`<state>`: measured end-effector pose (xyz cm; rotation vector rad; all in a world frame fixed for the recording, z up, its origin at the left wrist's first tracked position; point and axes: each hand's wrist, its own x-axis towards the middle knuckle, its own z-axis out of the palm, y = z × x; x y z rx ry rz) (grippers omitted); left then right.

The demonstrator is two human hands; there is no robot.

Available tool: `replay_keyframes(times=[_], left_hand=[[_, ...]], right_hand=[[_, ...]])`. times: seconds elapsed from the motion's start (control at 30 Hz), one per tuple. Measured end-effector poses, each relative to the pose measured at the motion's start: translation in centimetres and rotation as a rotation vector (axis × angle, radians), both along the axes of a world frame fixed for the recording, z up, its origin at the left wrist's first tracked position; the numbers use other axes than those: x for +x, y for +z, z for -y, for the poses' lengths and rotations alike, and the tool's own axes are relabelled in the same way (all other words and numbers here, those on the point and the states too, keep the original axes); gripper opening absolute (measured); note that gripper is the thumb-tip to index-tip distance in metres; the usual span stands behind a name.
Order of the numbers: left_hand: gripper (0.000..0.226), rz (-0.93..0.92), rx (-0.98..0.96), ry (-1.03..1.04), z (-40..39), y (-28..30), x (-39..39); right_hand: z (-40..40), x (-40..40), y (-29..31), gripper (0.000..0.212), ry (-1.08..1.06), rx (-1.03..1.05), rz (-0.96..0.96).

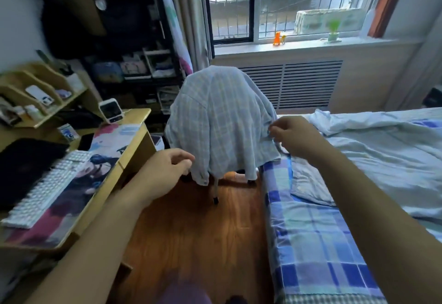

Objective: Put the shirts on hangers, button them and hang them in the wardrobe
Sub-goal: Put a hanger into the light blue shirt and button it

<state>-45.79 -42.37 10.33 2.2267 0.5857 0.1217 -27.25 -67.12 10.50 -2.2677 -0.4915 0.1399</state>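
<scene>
A pale blue plaid shirt (222,122) hangs draped over the back of a chair in the middle of the room, hiding most of the chair. One chair leg (216,192) shows below the hem. My left hand (165,170) is at the shirt's lower left edge, fingers pinched on the hem. My right hand (295,136) is at the shirt's right edge, thumb and fingers closed on the fabric there.
A wooden desk (134,150) with a white keyboard (45,186) and a printed mat stands at the left. The bed (318,236) with a blue checked sheet and a crumpled pale quilt (382,150) fills the right. Bare wooden floor (191,232) lies between them. Dark shelves (134,64) and the window (287,5) are behind.
</scene>
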Motion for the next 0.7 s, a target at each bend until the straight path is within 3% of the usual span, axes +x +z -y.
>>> replay_keyframes(times=[0.13,0.27,0.4,0.5,0.63,0.7], left_hand=[[0.016,-0.06,-0.029,-0.028,-1.1,-1.6,5.4],[0.015,-0.064,-0.116,-0.102,-3.9,-3.3,13.9],[0.016,0.072,-0.189,-0.094,-9.5,-3.1,25.6],[0.014,0.139,-0.218,-0.149,-15.2,-4.2,34.1],[0.014,0.027,-0.237,-0.216,-23.3,-6.1,41.2],[0.021,0.143,-0.282,-0.146,-27.0,-5.8,43.8]], right_hand=[[-3.2,3.2,-2.0,0.019,0.089,0.056,-0.06],[-3.3,7.9,-5.0,0.021,0.043,-0.136,-0.08],[-5.4,16.1,-5.9,0.021,-0.031,-0.331,-0.054],[-11.6,24.1,-5.8,0.022,-0.142,-0.29,0.045],[-23.1,31.8,-7.4,0.024,-0.169,-0.152,-0.002],[-26.2,34.0,-8.4,0.024,-0.213,-0.15,-0.011]])
